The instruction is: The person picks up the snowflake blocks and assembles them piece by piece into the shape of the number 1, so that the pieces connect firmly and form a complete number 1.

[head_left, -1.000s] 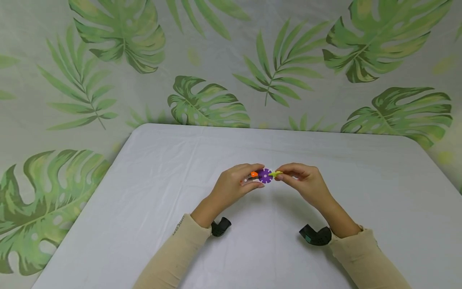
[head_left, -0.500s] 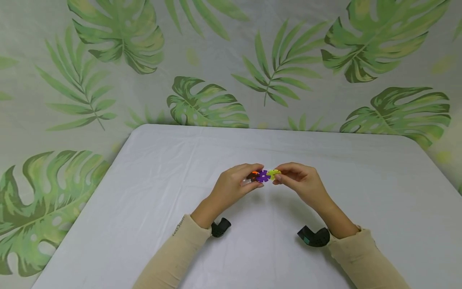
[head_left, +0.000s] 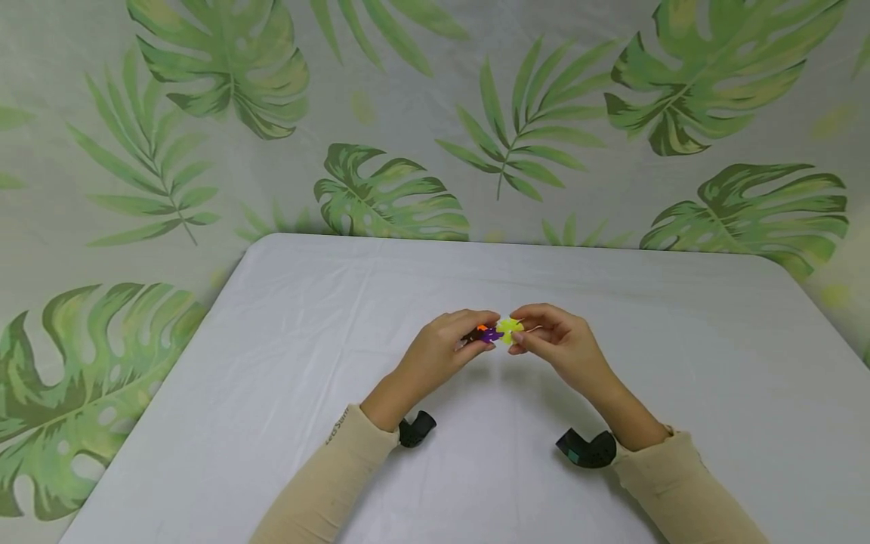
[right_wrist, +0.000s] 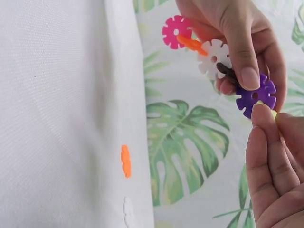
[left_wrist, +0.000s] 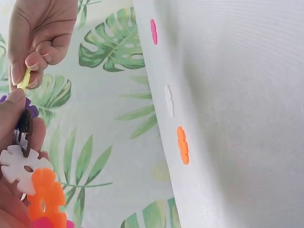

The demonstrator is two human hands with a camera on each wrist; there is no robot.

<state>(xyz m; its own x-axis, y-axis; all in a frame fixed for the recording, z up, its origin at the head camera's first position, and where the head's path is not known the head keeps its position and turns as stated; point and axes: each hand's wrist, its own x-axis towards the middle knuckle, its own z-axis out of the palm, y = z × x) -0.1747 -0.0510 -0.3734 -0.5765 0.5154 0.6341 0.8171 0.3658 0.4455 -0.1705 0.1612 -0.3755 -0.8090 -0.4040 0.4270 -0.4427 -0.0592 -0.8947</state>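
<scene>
My left hand [head_left: 438, 344] holds a chain of notched snowflake discs in mid-air, its thumb on a purple disc [right_wrist: 268, 89]. Behind the purple one come a dark brown disc [right_wrist: 224, 70], a white disc [right_wrist: 207, 63], an orange disc [right_wrist: 190, 43] and a pink disc [right_wrist: 170, 32]. My right hand [head_left: 564, 336] pinches a yellow-green disc [head_left: 506, 328] between thumb and fingers. This disc meets the purple disc's edge; how deep it sits in a slot is hidden by fingertips. In the left wrist view it appears edge-on.
Loose pink [left_wrist: 154, 32], white [left_wrist: 169, 101] and orange pieces [left_wrist: 183, 145] lie on the white-covered table [head_left: 326, 302] in the left wrist view. A leaf-patterned cloth [head_left: 408, 113] hangs behind the table. Black wrist devices [head_left: 587, 449] stick out below both forearms.
My right hand has shifted slightly left with the yellow-green disc, which has turned from edge-on to face the head camera. The purple disc has tilted and moved left; my left hand stays almost still.
</scene>
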